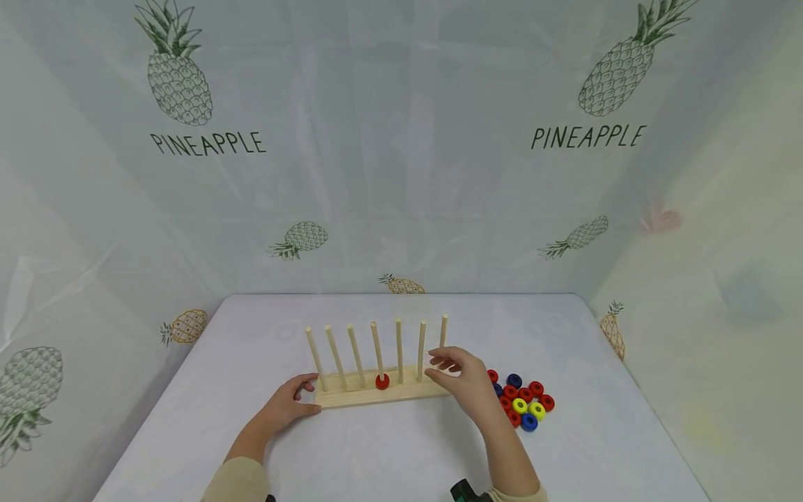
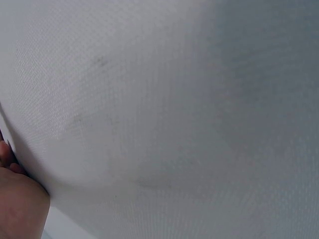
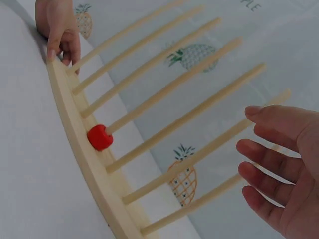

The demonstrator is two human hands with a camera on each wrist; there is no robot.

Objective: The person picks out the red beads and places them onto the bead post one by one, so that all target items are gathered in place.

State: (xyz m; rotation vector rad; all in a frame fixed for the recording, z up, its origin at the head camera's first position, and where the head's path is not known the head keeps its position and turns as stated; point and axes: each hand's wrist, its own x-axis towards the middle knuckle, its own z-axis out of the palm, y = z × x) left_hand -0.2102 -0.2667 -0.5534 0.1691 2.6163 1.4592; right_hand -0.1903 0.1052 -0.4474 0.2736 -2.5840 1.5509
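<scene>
A wooden peg stand (image 1: 376, 397) with a row of several upright pegs lies across the table. One red bead (image 1: 382, 381) sits at the foot of the middle peg, also plain in the right wrist view (image 3: 100, 138). My left hand (image 1: 290, 402) holds the stand's left end, thumb at the front edge and fingers behind. Near the pegs at the right end is my right hand (image 1: 467, 380), its fingers spread apart and nothing between them (image 3: 299, 184). The left wrist view catches only part of the left hand (image 2: 22, 199) at its lower left edge.
Right of the stand lies a loose cluster of red, blue and yellow beads (image 1: 525, 394), partly behind the right hand. A white cloth (image 1: 351, 453) covers the table. Behind it hangs a pineapple-printed sheet (image 1: 401, 174), with more sheeting at both sides.
</scene>
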